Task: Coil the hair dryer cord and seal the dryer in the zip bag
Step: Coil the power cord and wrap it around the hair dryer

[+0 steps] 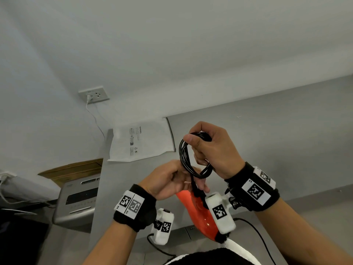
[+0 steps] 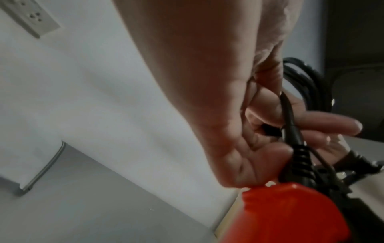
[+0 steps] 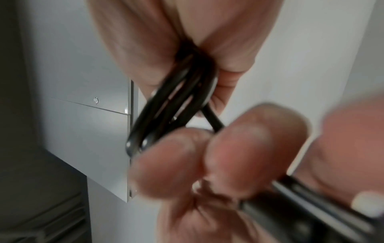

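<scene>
- Wall (image 1: 172,44): plain, pale grey-white, evenly lit; fills the far side.
- Wall socket (image 1: 94,93): white double plate, far left on the wall, with one white plug in it. A thin white cable (image 1: 95,119) hangs down from the plug.
- Worktop (image 1: 277,134): smooth grey, running from centre to right against the wall.
- Cabinet front (image 3: 89,131): flat grey panels with a small round lock.
- Grey machine (image 1: 78,199): left of the worktop and lower, with a dark panel on top.
- Brown cardboard (image 1: 74,167): beyond the machine, at the wall.
- Near left corner: dark, detail unclear.
</scene>
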`<state>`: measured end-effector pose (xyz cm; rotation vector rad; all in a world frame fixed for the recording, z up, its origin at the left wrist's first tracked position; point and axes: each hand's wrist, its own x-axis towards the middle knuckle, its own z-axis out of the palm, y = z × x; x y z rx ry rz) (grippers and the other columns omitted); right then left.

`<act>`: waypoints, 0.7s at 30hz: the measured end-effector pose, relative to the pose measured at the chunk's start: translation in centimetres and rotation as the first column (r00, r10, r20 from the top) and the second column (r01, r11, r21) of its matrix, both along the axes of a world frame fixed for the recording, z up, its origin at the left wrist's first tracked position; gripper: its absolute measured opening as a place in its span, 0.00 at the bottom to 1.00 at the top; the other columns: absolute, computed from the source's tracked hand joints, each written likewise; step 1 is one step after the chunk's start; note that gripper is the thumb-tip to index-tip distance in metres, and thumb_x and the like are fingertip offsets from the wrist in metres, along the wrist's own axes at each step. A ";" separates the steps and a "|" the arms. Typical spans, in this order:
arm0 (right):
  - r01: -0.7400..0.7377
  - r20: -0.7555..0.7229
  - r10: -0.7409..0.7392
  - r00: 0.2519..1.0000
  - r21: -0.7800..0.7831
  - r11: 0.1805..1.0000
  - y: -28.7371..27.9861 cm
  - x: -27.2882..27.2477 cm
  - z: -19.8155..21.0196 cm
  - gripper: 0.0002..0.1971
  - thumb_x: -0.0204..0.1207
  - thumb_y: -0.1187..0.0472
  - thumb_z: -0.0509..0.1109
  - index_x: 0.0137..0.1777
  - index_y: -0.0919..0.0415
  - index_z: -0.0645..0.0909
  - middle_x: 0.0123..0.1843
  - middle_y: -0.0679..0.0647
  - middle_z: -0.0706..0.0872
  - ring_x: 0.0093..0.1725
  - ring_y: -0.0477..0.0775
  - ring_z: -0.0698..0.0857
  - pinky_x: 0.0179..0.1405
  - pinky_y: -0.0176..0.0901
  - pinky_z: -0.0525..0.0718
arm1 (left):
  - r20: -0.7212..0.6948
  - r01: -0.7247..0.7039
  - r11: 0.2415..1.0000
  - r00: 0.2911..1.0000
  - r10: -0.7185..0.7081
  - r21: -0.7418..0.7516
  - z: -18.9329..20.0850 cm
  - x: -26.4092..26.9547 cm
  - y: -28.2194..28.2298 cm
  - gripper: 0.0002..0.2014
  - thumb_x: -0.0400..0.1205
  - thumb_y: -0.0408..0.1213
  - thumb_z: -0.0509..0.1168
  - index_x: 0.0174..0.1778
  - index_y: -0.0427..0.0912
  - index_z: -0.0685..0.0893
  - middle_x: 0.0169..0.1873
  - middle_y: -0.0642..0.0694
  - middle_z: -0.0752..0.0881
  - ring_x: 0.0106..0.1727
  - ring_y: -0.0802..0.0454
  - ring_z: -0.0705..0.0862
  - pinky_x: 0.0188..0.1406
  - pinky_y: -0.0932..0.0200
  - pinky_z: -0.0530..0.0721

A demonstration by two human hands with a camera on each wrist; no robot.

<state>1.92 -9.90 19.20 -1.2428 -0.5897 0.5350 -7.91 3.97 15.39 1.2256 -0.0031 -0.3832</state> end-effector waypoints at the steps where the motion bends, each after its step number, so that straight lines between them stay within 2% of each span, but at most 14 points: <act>1: 0.011 -0.015 -0.011 1.000 0.001 1.000 -0.1 0.0 0.0 0.10 0.79 0.68 0.74 0.40 0.68 0.77 0.20 0.55 0.64 0.20 0.50 0.59 0.21 0.46 0.58 | -0.031 -0.015 1.000 0.999 0.015 -0.021 0.0 -0.1 0.0 0.22 0.77 0.51 0.73 0.49 0.31 0.88 0.44 0.35 0.91 0.54 0.33 0.89 0.60 0.39 0.79; 3: 0.018 -0.044 -0.017 0.999 0.004 1.000 -0.2 0.0 0.0 0.10 0.79 0.67 0.74 0.40 0.66 0.76 0.20 0.53 0.64 0.19 0.49 0.59 0.20 0.39 0.61 | -0.056 -0.091 0.993 0.995 0.087 -0.072 -0.1 -0.1 -0.1 0.21 0.75 0.49 0.78 0.52 0.33 0.90 0.47 0.37 0.91 0.52 0.38 0.91 0.58 0.38 0.81; 5: 0.015 -0.069 -0.015 0.998 -0.003 1.000 -0.4 0.1 0.2 0.10 0.79 0.66 0.75 0.40 0.66 0.76 0.21 0.53 0.63 0.19 0.49 0.57 0.19 0.36 0.61 | -0.036 -0.184 0.983 0.983 0.183 -0.026 -0.1 0.1 -0.4 0.14 0.79 0.43 0.76 0.52 0.36 0.93 0.49 0.39 0.92 0.53 0.42 0.92 0.54 0.37 0.85; 7: 0.017 -0.079 -0.018 0.997 -0.013 1.000 -0.7 0.4 0.5 0.10 0.78 0.67 0.75 0.41 0.66 0.76 0.21 0.53 0.61 0.19 0.48 0.56 0.20 0.37 0.57 | 0.038 -0.247 0.960 0.969 0.244 0.134 0.0 0.4 -0.6 0.09 0.83 0.40 0.71 0.50 0.41 0.95 0.49 0.39 0.93 0.50 0.44 0.91 0.49 0.47 0.89; 9: 0.027 -0.074 -0.028 0.997 -0.021 0.999 -1.2 1.0 0.9 0.09 0.77 0.68 0.76 0.43 0.66 0.77 0.21 0.52 0.62 0.19 0.48 0.57 0.20 0.36 0.57 | 0.146 -0.299 0.894 0.953 0.264 0.335 0.2 0.5 -0.3 0.08 0.84 0.42 0.72 0.47 0.46 0.96 0.46 0.37 0.92 0.43 0.49 0.87 0.45 0.56 0.88; 10: 0.035 -0.070 -0.037 0.997 -0.020 0.999 -1.4 1.2 1.0 0.09 0.77 0.69 0.76 0.43 0.67 0.77 0.20 0.52 0.63 0.18 0.48 0.57 0.20 0.37 0.58 | 0.193 -0.310 0.859 0.949 0.250 0.407 0.3 0.4 0.0 0.10 0.84 0.44 0.71 0.46 0.45 0.96 0.43 0.38 0.90 0.40 0.49 0.85 0.43 0.58 0.87; 12: 0.062 -0.055 -0.063 0.997 -0.009 0.998 -1.9 1.8 1.2 0.09 0.76 0.70 0.77 0.44 0.69 0.77 0.19 0.51 0.66 0.18 0.49 0.59 0.20 0.38 0.61 | 0.248 -0.320 0.803 0.943 0.221 0.503 0.4 0.1 0.8 0.20 0.85 0.49 0.69 0.43 0.33 0.91 0.35 0.42 0.85 0.35 0.47 0.82 0.36 0.59 0.83; 14: 0.103 -0.043 -0.103 0.994 0.015 0.995 -2.0 2.0 1.2 0.09 0.76 0.71 0.77 0.44 0.68 0.77 0.19 0.52 0.69 0.18 0.52 0.63 0.20 0.41 0.64 | 0.285 -0.339 0.742 0.936 0.206 0.578 0.6 -0.1 1.4 0.23 0.86 0.49 0.67 0.38 0.29 0.86 0.32 0.38 0.82 0.31 0.50 0.80 0.31 0.63 0.78; 16: 0.152 -0.045 -0.149 0.988 0.063 0.986 -1.8 2.0 1.0 0.08 0.77 0.70 0.76 0.45 0.67 0.78 0.20 0.54 0.71 0.19 0.54 0.67 0.20 0.41 0.66 | 0.300 -0.356 0.693 0.931 0.207 0.627 0.7 -0.3 2.0 0.16 0.88 0.43 0.67 0.37 0.42 0.90 0.30 0.42 0.85 0.29 0.57 0.82 0.34 0.67 0.79; 17: 0.174 -0.044 -0.171 0.984 0.084 0.981 -1.7 2.1 0.8 0.07 0.78 0.70 0.75 0.46 0.65 0.78 0.22 0.57 0.74 0.19 0.55 0.69 0.20 0.41 0.67 | 0.303 -0.364 0.687 0.929 0.215 0.629 0.8 -0.4 2.2 0.13 0.88 0.40 0.67 0.40 0.51 0.93 0.31 0.46 0.88 0.32 0.57 0.86 0.39 0.65 0.83; 18: 0.193 -0.043 -0.190 0.981 0.097 0.976 -1.5 2.1 0.7 0.06 0.79 0.69 0.74 0.47 0.64 0.78 0.24 0.59 0.76 0.19 0.56 0.72 0.20 0.40 0.68 | 0.300 -0.368 0.686 0.927 0.223 0.628 0.7 -0.6 2.5 0.12 0.88 0.37 0.68 0.46 0.57 0.94 0.33 0.48 0.90 0.36 0.54 0.89 0.45 0.62 0.87; 19: 0.208 -0.046 -0.204 0.978 0.099 0.973 -1.4 2.3 0.5 0.05 0.79 0.69 0.73 0.48 0.64 0.79 0.27 0.61 0.79 0.19 0.56 0.74 0.20 0.40 0.68 | 0.297 -0.370 0.681 0.927 0.228 0.631 0.7 -0.8 2.7 0.13 0.87 0.33 0.68 0.51 0.56 0.94 0.35 0.47 0.91 0.38 0.51 0.91 0.49 0.61 0.88; 21: 0.225 -0.034 -0.223 0.974 0.077 0.971 -1.1 2.6 0.1 0.05 0.80 0.68 0.73 0.48 0.63 0.79 0.31 0.64 0.84 0.18 0.56 0.76 0.20 0.40 0.70 | 0.310 -0.391 0.667 0.919 0.244 0.634 0.6 -1.1 2.7 0.12 0.87 0.29 0.68 0.54 0.49 0.94 0.37 0.44 0.91 0.35 0.49 0.90 0.44 0.64 0.86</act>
